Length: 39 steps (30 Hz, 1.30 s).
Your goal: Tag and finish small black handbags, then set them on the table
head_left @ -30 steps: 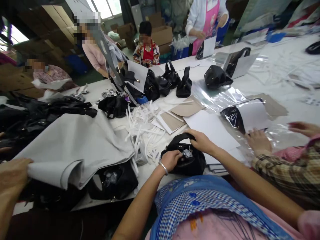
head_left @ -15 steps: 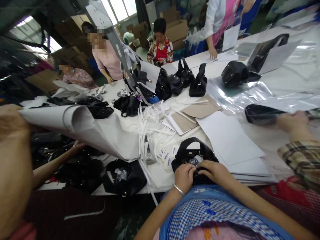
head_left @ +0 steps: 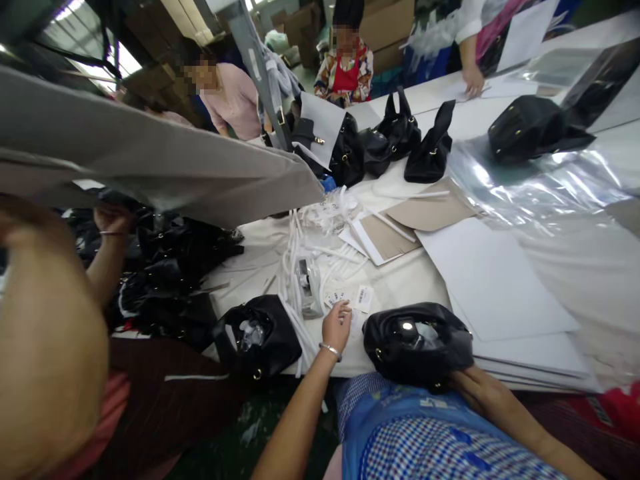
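My left hand (head_left: 337, 328), with a silver bangle at the wrist, is over the white barcode tags (head_left: 363, 299). Its fingers are slightly bent and apart, and no held thing shows in them. In front of my body a black handbag (head_left: 417, 350) rests at the table edge, its mouth facing up with clear plastic and a dark piece inside. My right hand (head_left: 467, 383) grips the bag's lower right side; its fingertips are hidden beneath it. Left of my left hand lies a second black handbag (head_left: 267, 337) with clear plastic in its opening.
White cords (head_left: 293, 267) and a small plastic packet (head_left: 307, 287) lie mid-table. White sheets (head_left: 500, 280) are stacked at right, beside brown card (head_left: 433, 210). A co-worker's arm (head_left: 50, 333) and a large grey sheet (head_left: 200, 173) fill the left. Black bags (head_left: 430, 150) stand farther back.
My left hand has left the bag's mouth and moved left to the tags. My right hand has gone from the opening to the bag's lower side. The co-worker's grey sheet has spread out and risen.
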Tool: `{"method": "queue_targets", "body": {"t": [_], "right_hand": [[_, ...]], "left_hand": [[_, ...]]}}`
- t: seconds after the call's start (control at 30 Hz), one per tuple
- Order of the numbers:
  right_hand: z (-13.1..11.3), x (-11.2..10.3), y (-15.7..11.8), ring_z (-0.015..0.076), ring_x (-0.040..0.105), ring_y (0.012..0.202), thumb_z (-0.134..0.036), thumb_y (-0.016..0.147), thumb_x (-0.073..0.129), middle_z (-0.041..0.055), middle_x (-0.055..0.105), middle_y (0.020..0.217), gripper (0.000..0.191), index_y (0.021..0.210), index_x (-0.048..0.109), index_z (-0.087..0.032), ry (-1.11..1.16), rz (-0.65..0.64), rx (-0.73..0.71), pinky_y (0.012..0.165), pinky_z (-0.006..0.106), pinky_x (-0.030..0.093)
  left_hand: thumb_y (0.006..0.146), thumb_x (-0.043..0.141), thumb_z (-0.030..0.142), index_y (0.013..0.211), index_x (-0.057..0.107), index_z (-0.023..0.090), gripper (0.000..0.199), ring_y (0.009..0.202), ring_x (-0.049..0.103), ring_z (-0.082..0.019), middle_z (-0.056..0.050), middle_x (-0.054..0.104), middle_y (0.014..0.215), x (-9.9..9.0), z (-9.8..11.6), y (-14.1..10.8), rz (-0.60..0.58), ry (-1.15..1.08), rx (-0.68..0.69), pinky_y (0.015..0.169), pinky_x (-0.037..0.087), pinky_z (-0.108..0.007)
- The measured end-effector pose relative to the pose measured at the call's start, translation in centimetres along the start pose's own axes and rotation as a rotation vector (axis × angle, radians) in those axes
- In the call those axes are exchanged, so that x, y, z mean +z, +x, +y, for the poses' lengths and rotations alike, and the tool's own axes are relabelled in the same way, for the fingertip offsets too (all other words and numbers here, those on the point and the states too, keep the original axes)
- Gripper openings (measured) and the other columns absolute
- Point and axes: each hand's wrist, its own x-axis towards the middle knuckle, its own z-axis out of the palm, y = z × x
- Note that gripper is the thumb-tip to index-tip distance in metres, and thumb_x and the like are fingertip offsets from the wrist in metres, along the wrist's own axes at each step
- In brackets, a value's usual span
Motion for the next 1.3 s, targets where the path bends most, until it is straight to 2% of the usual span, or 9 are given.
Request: {"method": "queue_targets", "body": {"t": [0.13,0.27,0.47,0.6,0.73,0.83,1.0,1.13,1.3], "right_hand": [[-0.5,-0.2,1.0,0.0203,0.061,0.104,-0.02,0.091,0.044,0.0104,0.064,0.112,0.027,0.11,0.064,-0.021,0.053,-0.03,0.013,0.087,0.03,0.053],[0.0,-1.4,2.8,0.0177,0.062,0.098,-0.016,0.091,0.039,0.0087,0.065,0.109,0.032,0.112,0.063,-0.023,0.129,-0.084,-0.026,0.085,0.029,0.052],[0.5,-3.8,5.4,0.0191,0.062,0.099,-0.017,0.09,0.041,0.0058,0.066,0.109,0.032,0.111,0.063,-0.026,0.057,-0.227,0.07,0.086,0.031,0.051],[-0.8,-4.5,5.4,0.0186,0.063,0.102,-0.015,0.088,0.039,0.0049,0.057,0.128,0.041,0.122,0.057,-0.03,0.067,-0.264,0.193,0.084,0.03,0.053],[-2.1,-5.1,5.2,0.0198,0.058,0.112,-0.023,0.09,0.043,0.0041,0.054,0.132,0.038,0.125,0.054,-0.029,0.176,-0.172,0.233,0.094,0.032,0.049],[-3.3,-6.2,6.4,0.0195,0.061,0.106,-0.031,0.09,0.048,0.0047,0.065,0.115,0.031,0.118,0.059,-0.025,0.285,-0.042,0.28,0.093,0.031,0.049],[-6.5,-9.1,10.6,0.0148,0.064,0.064,-0.04,0.089,0.05,0.0003,0.068,0.072,0.024,0.093,0.067,-0.023,0.478,0.07,0.37,0.069,0.027,0.052],[-9.6,-10.4,14.3,0.0126,0.06,0.054,-0.049,0.086,0.051,0.0007,0.067,0.068,0.033,0.089,0.068,-0.021,0.711,0.11,0.49,0.058,0.026,0.05],[-12.9,-9.8,17.2,0.0207,0.064,0.095,-0.059,0.083,0.05,0.0115,0.069,0.102,0.05,0.102,0.069,-0.016,1.252,0.077,0.561,0.087,0.036,0.05]], "left_hand": [[0.08,0.059,0.017,0.107,0.062,0.019,0.027,0.089,0.061,-0.015,-0.005,0.065,0.103,4.0,-0.5,4.7,-0.086,0.288,0.096,0.087,0.047,-0.03],[0.08,0.063,0.027,0.11,0.062,0.019,0.031,0.099,0.057,-0.019,-0.008,0.062,0.103,7.2,0.6,9.3,-0.1,0.375,0.063,0.092,0.043,-0.032],[0.069,0.071,0.017,0.074,0.07,0.018,0.005,0.098,0.058,-0.024,-0.009,0.064,0.097,8.9,0.1,13.3,-0.152,0.305,0.028,0.09,0.042,-0.036],[0.069,0.069,0.018,0.07,0.071,0.017,0.003,0.087,0.061,-0.021,-0.007,0.068,0.085,7.4,0.0,14.0,-0.162,0.144,0.037,0.086,0.044,-0.034],[0.075,0.062,0.027,0.081,0.071,0.014,0.017,0.081,0.064,-0.018,-0.006,0.07,0.081,4.5,1.0,14.0,-0.144,-0.073,0.035,0.078,0.049,-0.03],[0.076,0.059,0.038,0.086,0.07,0.012,0.03,0.08,0.065,-0.018,-0.008,0.071,0.082,2.1,2.5,13.7,-0.12,-0.208,0.031,0.074,0.05,-0.029],[0.076,0.06,0.044,0.085,0.069,0.01,0.036,0.076,0.066,-0.017,-0.01,0.071,0.08,-1.8,6.2,12.3,-0.076,-0.336,0.081,0.075,0.051,-0.03],[0.078,0.059,0.042,0.083,0.068,0.011,0.032,0.067,0.063,-0.014,-0.006,0.067,0.072,-4.2,10.5,8.8,-0.081,-0.368,0.211,0.07,0.051,-0.026],[0.085,0.054,0.036,0.088,0.068,0.017,0.024,0.071,0.064,-0.014,-0.005,0.07,0.081,-5.2,15.3,1.3,-0.146,-0.168,0.502,0.07,0.051,-0.026]]}}
